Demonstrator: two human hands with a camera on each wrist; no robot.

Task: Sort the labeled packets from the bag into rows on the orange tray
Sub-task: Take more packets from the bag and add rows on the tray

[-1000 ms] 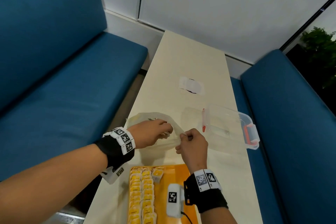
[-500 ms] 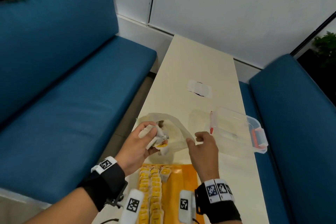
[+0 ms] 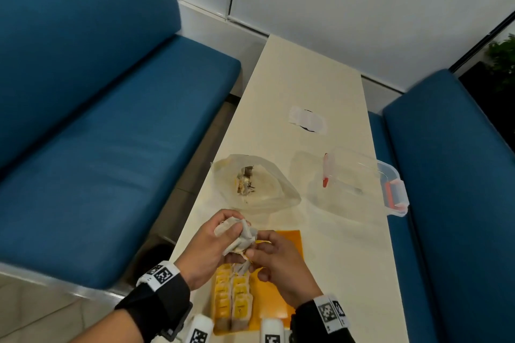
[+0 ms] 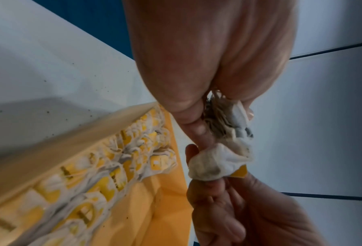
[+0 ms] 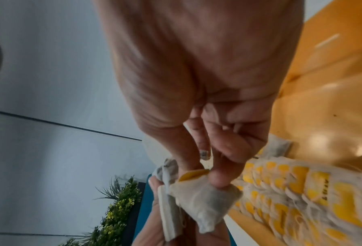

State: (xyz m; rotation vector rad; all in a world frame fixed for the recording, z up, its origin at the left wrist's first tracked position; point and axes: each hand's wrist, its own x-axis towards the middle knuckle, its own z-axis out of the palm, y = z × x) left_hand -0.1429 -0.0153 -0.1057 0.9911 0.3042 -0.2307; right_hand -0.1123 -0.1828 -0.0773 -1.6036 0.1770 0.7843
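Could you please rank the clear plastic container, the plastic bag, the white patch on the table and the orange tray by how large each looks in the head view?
1. Clear plastic container
2. Plastic bag, a close second
3. White patch, smallest

The orange tray is left unranked: both hands and the packet rows cover much of it, and the frame crops it.

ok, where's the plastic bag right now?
Head view: the plastic bag lies open on the table, beyond both hands, left of the clear container.
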